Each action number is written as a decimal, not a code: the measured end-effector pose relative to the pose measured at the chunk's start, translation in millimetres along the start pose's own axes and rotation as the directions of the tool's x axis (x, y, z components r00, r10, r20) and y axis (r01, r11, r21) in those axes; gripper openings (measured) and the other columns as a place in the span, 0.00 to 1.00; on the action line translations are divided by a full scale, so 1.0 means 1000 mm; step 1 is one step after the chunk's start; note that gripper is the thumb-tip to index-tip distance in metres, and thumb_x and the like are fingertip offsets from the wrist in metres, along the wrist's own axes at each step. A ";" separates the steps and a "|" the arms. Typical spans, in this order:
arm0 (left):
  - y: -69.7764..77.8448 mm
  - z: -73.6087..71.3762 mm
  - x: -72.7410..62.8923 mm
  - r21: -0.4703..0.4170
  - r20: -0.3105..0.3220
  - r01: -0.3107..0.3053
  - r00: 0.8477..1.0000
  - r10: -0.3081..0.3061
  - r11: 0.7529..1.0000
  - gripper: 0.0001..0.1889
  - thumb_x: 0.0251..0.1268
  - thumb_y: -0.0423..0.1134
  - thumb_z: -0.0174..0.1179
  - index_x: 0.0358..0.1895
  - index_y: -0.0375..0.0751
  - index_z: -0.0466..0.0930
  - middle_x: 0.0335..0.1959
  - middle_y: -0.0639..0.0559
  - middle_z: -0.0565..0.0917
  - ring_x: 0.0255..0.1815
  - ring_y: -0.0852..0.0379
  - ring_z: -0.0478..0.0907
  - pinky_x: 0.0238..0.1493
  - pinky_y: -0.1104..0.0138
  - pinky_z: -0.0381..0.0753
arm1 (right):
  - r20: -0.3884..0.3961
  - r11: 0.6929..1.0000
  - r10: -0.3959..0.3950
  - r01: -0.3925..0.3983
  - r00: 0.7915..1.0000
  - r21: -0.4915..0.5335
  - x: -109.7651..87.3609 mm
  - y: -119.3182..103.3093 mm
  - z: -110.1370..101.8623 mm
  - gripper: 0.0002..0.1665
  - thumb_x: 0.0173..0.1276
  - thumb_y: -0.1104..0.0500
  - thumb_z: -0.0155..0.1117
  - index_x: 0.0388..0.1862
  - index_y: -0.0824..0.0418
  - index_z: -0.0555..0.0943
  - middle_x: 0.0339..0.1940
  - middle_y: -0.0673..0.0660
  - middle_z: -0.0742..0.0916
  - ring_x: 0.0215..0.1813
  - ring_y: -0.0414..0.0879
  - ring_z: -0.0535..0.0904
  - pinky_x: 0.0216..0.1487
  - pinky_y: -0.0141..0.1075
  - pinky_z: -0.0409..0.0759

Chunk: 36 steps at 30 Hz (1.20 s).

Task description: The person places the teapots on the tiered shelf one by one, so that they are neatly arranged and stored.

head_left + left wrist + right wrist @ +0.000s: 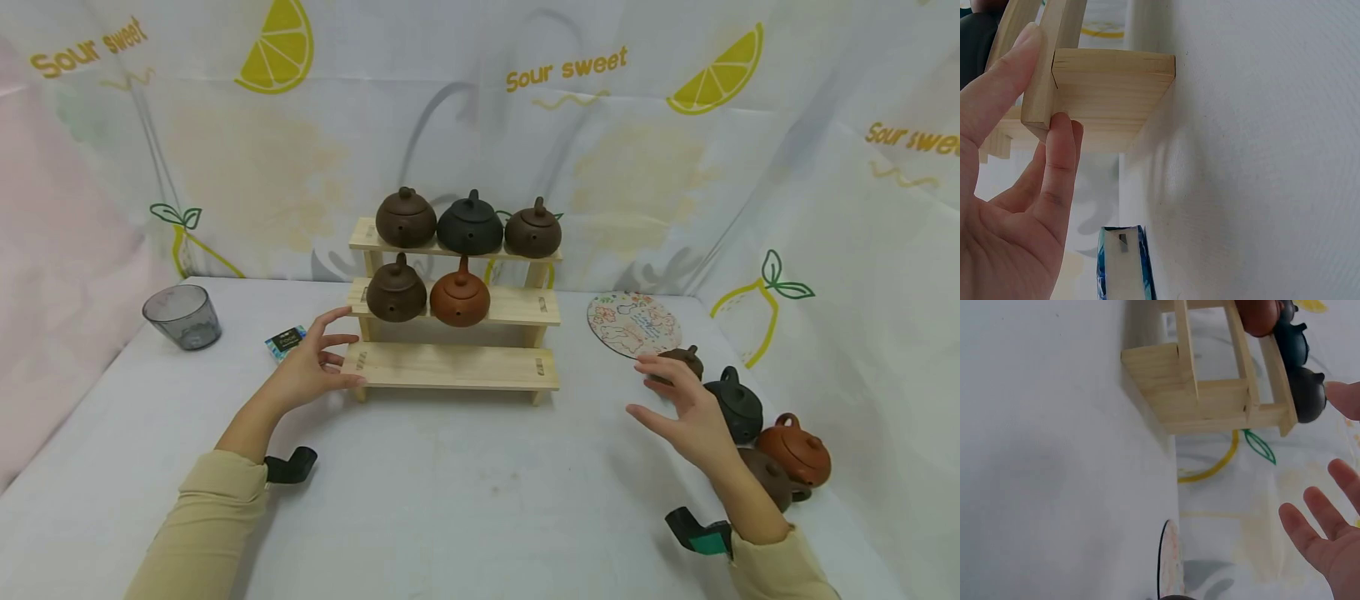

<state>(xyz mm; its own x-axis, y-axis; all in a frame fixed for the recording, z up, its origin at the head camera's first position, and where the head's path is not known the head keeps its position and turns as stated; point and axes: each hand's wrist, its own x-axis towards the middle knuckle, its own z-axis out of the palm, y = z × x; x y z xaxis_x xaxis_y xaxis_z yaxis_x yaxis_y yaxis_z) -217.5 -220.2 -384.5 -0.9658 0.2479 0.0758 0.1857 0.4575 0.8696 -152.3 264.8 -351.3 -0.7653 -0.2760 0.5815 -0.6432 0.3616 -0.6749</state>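
A three-tier wooden shelf [450, 367] stands on the white table with several small clay teapots on its top and middle tiers. A reddish-brown teapot [460, 298] sits beside a dark brown teapot [396, 292] on the middle tier; the lowest board is bare. My left hand [315, 362] pinches the shelf's left end; in the left wrist view its thumb lies on one side of a board [1044, 94] and fingers on the other. At the right, my right hand [693, 417] hovers with fingers spread, holding nothing, in front of a black teapot [738, 407].
Beside the black teapot stand an orange-brown teapot [798, 450] and brown teapots, partly hidden by the right arm. A round patterned mat [630, 321] lies behind them. On the left are a grey glass [183, 318] and a small blue box [285, 342]. Printed cloth hangs behind.
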 end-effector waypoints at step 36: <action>-0.001 0.001 0.000 0.025 -0.008 -0.010 1.000 0.010 1.000 0.54 0.46 0.34 0.73 0.73 0.55 0.43 0.60 0.32 0.70 0.42 0.42 0.75 0.39 0.61 0.75 | 0.075 0.834 0.363 -0.289 0.929 -0.469 -0.064 0.009 -0.087 0.28 0.46 0.64 0.77 0.48 0.61 0.79 0.47 0.34 0.75 0.49 0.19 0.64 0.44 0.14 0.63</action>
<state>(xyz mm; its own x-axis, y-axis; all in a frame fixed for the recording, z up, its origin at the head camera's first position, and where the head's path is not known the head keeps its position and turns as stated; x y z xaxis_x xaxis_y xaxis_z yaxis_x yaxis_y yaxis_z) -217.5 -220.3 -385.9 -0.9653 0.2457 0.0887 0.1998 0.4760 0.8565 -107.2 363.0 -355.0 -0.9462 -0.1917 0.2608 -0.3047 0.7995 -0.5177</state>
